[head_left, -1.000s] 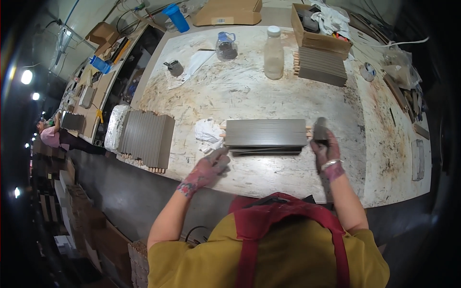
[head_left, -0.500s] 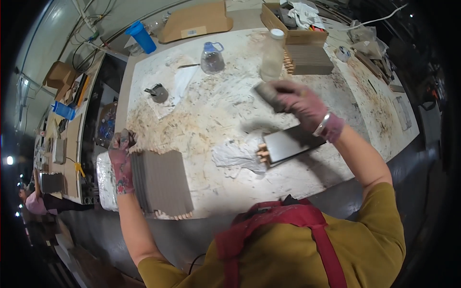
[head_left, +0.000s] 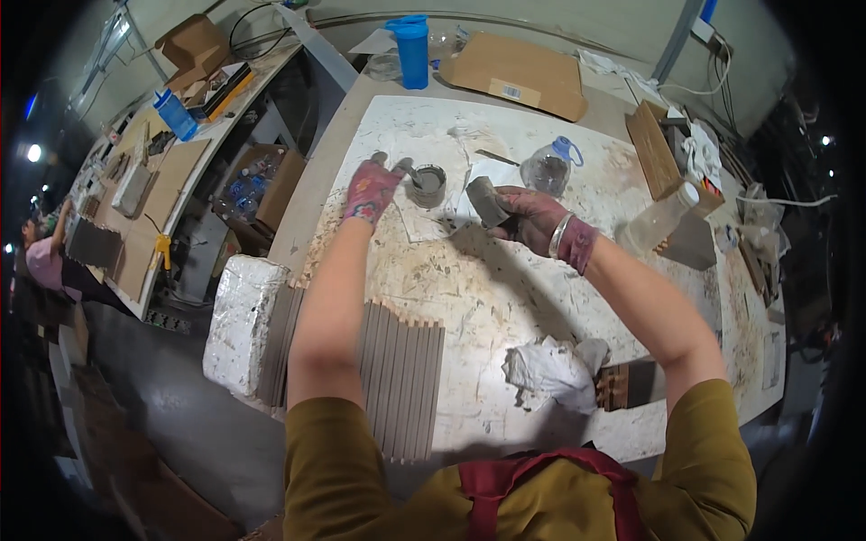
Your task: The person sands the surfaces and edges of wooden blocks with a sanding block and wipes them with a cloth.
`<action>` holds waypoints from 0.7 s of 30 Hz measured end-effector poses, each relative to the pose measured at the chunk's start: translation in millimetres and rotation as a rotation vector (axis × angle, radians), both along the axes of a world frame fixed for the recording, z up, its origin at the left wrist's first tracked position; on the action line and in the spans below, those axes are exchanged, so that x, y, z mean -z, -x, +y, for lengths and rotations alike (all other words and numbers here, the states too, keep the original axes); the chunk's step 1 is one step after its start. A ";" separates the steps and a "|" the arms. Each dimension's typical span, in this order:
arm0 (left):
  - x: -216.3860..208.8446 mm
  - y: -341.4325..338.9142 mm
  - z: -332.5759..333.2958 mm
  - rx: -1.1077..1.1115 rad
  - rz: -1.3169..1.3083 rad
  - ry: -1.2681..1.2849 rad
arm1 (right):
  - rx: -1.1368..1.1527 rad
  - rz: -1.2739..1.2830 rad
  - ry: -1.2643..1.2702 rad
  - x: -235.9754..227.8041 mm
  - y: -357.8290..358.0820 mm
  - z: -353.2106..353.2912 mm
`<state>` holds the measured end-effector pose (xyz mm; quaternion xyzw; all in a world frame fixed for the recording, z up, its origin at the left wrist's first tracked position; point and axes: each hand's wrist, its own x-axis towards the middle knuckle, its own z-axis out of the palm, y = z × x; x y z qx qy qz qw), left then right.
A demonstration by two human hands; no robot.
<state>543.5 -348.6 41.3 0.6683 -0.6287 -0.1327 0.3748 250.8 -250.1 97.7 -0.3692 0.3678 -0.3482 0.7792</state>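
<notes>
Head view: the right hand (head_left: 538, 219), in a stained pink glove with a pale band at the wrist, has its fingers closed around one end of a grey block (head_left: 488, 202), which sticks out tilted toward the upper left above the worktable (head_left: 469, 302). Well to its left, the gloved left hand (head_left: 371, 189) reaches to the near side of a small cup (head_left: 428, 191) with grey contents, fingertips beside its rim; whether they pinch anything cannot be told. Just beyond the block lie a white sheet (head_left: 494, 173) and a clear jug (head_left: 547, 171) with a blue handle. A clear bottle (head_left: 663, 221) with a white cap stands past the right forearm. Nearer the body, a crumpled white cloth (head_left: 552, 374) rests beside dark panels (head_left: 641, 384) with wooden ends, partly hidden by that arm. Under the left arm sits a row of grey strips (head_left: 401, 383), with a white wrapped block (head_left: 242, 325) at its left. Along the far edge are a blue tumbler (head_left: 413, 58) and flat cardboard (head_left: 514, 74).
</notes>
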 end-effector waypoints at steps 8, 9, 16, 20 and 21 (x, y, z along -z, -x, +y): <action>-1.2 9.3 -24.4 0.301 0.363 -0.190 | 0.027 0.730 0.919 24.8 -8.9 -40.0; -2.9 5.9 -26.1 0.352 0.585 -0.175 | 0.023 0.729 0.913 18.9 -13.4 -43.7; -23.0 2.2 -34.2 0.222 0.773 -0.331 | -0.047 1.101 1.386 16.0 -42.2 -79.8; -13.7 -1.7 -37.8 0.410 0.751 -0.232 | -0.116 1.098 1.443 21.4 -49.9 -99.9; -6.4 -10.0 -41.2 0.397 0.748 -0.231 | -0.122 1.086 1.447 23.5 -52.7 -105.3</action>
